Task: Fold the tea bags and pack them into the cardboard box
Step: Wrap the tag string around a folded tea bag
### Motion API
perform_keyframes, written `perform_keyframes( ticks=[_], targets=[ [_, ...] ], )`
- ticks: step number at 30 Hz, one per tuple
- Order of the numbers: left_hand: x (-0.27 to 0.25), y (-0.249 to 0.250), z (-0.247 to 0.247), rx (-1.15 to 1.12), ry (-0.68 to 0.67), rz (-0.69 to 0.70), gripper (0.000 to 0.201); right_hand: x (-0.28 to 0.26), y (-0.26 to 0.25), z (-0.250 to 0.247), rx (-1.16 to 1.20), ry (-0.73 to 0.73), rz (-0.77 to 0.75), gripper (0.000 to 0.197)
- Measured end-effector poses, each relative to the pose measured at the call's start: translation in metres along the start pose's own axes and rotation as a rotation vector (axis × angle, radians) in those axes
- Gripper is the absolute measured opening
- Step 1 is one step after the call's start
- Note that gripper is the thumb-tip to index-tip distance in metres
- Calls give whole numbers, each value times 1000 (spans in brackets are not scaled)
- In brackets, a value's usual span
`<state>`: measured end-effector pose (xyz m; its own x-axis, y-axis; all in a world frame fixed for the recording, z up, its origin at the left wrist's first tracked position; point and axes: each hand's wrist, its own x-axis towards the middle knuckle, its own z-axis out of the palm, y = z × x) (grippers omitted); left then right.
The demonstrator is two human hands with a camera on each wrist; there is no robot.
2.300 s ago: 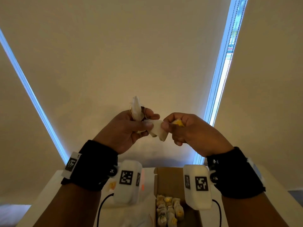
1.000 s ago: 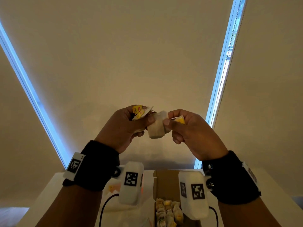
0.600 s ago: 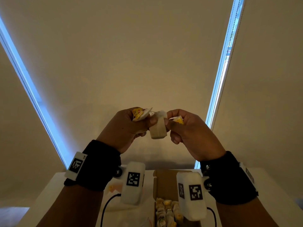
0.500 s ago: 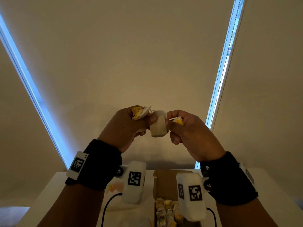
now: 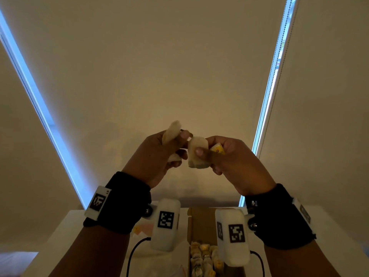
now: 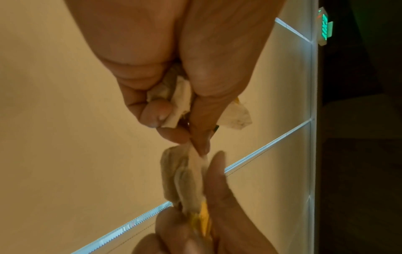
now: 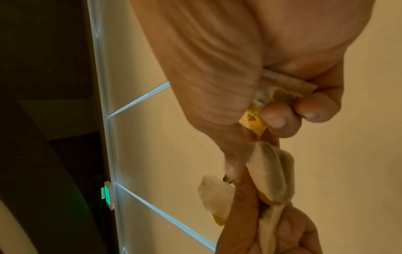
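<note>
Both hands are raised above the table. My right hand (image 5: 201, 149) pinches a folded tea bag (image 5: 197, 153), thumb across its front, with its yellow tag (image 5: 217, 150) tucked behind the fingers. In the right wrist view the folded tea bag (image 7: 272, 171) hangs below the yellow tag (image 7: 253, 122). My left hand (image 5: 180, 143) grips spare tea bags (image 5: 172, 129); its fingertips (image 6: 201, 147) touch the folded tea bag's (image 6: 182, 180) top edge. Below stands the open cardboard box (image 5: 199, 218), with several folded tea bags (image 5: 202, 256) inside.
The box sits on a white table (image 5: 60, 246). A few loose tea bags (image 5: 139, 228) lie left of the box, partly hidden by the left wrist camera. Cables (image 5: 131, 254) run across the table. A plain blind fills the background.
The left hand has turned, so one spare tea bag now sticks upward and its yellow tag is hidden. The right thumb has moved across the front of the folded tea bag.
</note>
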<state>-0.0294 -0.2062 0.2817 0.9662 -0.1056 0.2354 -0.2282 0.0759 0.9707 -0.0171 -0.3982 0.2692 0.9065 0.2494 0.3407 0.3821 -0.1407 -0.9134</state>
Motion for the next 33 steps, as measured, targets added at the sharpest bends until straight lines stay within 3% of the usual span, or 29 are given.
perform_keyframes(
  ticks=[3,9,13,15,21,28,33],
  targets=[
    [-1,3,-1,-237,28,-204,46,-1,3,-6,160,-13,54,25],
    [-6,-7,-4,-358,-34,-315,21,-2,-7,-15,484,-61,83,34],
    [-7,-14,-8,-319,-50,-294,36,0,-11,-18,567,-23,80,14],
    [-8,-18,-10,-260,-75,-265,28,1,-12,-20,615,-15,65,8],
    [-10,-23,-11,-59,-143,-196,8,3,-15,-23,683,3,75,9],
    [-7,-22,-10,107,-154,-94,43,8,-9,-19,654,36,103,12],
    [-4,-19,-9,94,-155,-120,35,11,0,-18,633,41,129,22]
  ],
)
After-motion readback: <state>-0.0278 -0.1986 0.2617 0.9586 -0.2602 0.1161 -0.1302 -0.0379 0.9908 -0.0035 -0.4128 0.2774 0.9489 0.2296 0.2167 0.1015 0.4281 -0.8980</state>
